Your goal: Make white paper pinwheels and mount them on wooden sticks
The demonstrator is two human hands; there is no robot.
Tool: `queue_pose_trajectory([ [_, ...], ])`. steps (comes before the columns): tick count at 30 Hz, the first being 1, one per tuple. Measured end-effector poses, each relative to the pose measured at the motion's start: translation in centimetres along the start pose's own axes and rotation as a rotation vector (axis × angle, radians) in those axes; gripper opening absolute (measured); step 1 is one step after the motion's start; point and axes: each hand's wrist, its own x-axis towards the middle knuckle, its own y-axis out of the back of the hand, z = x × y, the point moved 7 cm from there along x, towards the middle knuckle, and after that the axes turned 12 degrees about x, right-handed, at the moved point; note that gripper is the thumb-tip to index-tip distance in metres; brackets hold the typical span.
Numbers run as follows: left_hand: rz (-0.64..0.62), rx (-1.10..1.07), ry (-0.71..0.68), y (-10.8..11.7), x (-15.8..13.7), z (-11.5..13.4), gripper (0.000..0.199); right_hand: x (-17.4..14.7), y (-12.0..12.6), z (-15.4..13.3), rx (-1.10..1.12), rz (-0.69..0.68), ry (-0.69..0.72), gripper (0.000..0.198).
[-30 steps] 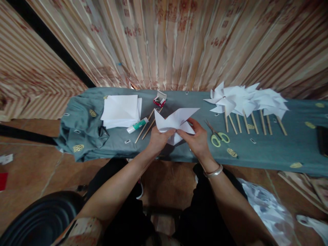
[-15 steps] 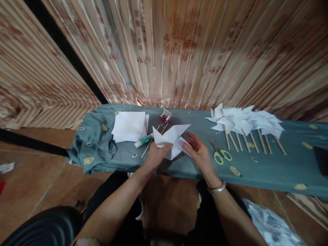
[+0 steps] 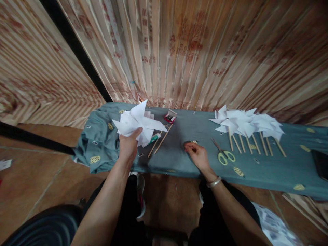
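Paper pinwheel: a white folded pinwheel (image 3: 143,120) is held at the left end of the worktop (image 3: 188,124), over the stack of white paper (image 3: 125,118); whether the two are in contact cannot be told.
Left hand: the pinwheel is clamped by the left hand (image 3: 128,147), its thumb laid on the upper face near the centre; the other fingers are hidden beneath the paper.
Right hand: the fingers of the right hand (image 3: 197,155) are curled, their tips drawn together low over the cloth; whether anything small is pinched there cannot be made out. A silver bracelet (image 3: 214,182) is worn at the wrist.
Between the hands: two wooden sticks (image 3: 164,138) are laid side by side at a slant, below an opened small red box (image 3: 170,117) whose dark contents are too small to identify.
Glue stick: the green-and-white tube (image 3: 155,137) is partly covered by the pinwheel.
Scissors: the green-handled pair (image 3: 222,150) is placed just beside the right hand, blades parted slightly.
Pinwheel row: mounted pinwheels (image 3: 242,122) are overlapped at the right rear, so that individual outlines are obscured.
Right margin: a dark object (image 3: 319,164) is cut off by the frame.
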Motion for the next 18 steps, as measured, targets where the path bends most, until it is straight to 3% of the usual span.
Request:
queue_pose_trajectory([
  [6,0.023,-0.003,0.035,0.9,0.2,0.0,0.045,4.5,-2.5,-4.4,-0.164,-0.071,0.103,0.025],
  [9,0.039,-0.003,0.049,1.1,0.3,-0.1,0.044,8.1,-5.3,-8.5,-0.535,-0.204,0.320,0.035],
  [11,0.046,-0.004,0.056,1.3,0.4,-0.1,0.044,10.2,-7.3,-10.1,-0.778,-0.329,0.390,0.038],
  [13,0.045,-0.007,0.060,1.5,0.4,-0.1,0.044,11.9,-8.7,-10.4,-0.942,-0.465,0.379,0.038],
  [18,0.056,-0.032,0.080,2.0,0.6,-0.1,0.044,14.0,-9.2,-10.0,-1.068,-0.542,0.312,0.035],
])
